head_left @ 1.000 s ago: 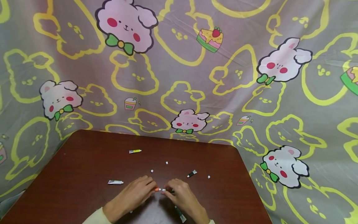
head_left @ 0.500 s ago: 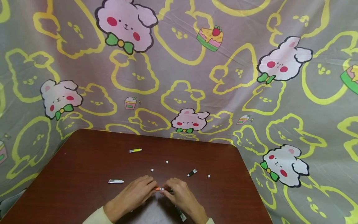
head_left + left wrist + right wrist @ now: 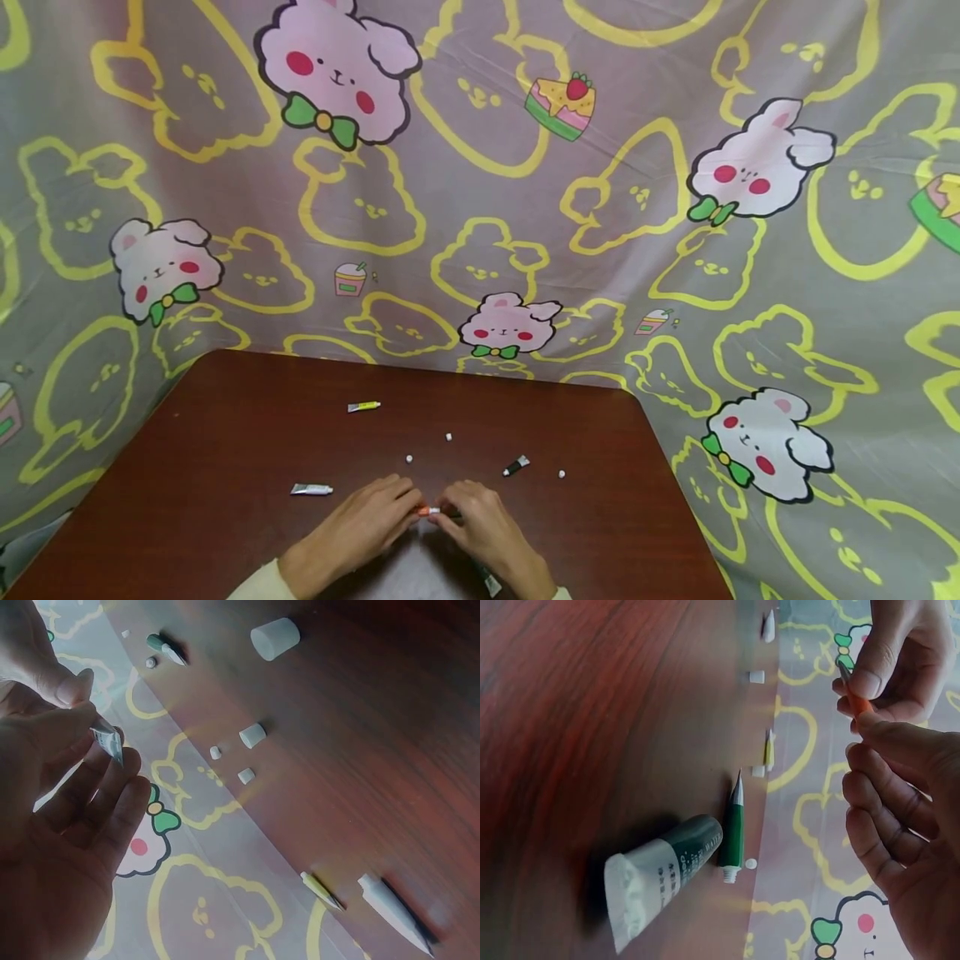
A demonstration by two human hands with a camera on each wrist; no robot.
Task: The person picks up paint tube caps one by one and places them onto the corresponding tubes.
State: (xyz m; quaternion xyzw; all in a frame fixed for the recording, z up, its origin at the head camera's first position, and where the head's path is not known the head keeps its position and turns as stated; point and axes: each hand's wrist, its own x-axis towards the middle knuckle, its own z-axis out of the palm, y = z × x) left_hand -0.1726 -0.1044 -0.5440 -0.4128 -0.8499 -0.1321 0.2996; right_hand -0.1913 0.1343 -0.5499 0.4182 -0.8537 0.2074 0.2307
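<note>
Both hands meet over the front middle of the dark wooden table (image 3: 225, 433), a small orange tube (image 3: 428, 510) between them. My left hand (image 3: 411, 510) pinches the tube's flat crimped end (image 3: 109, 743) between thumb and fingers. My right hand (image 3: 444, 515) pinches the other end; in the right wrist view its fingertips (image 3: 864, 720) close on the orange tube (image 3: 856, 699). Whether a cap sits on that end is hidden by the fingers.
Loose tubes lie about: a yellow tube (image 3: 363, 407), a silver tube (image 3: 311, 489), a dark tube (image 3: 515, 466), and a larger dark green tube (image 3: 667, 874) under my right wrist. Small white caps (image 3: 409, 458) are scattered mid-table. A patterned cloth (image 3: 480, 208) hangs behind and beside the table.
The two hands have drawn slightly closer together, so less of the orange tube shows between them. Nothing else on the table has moved.
</note>
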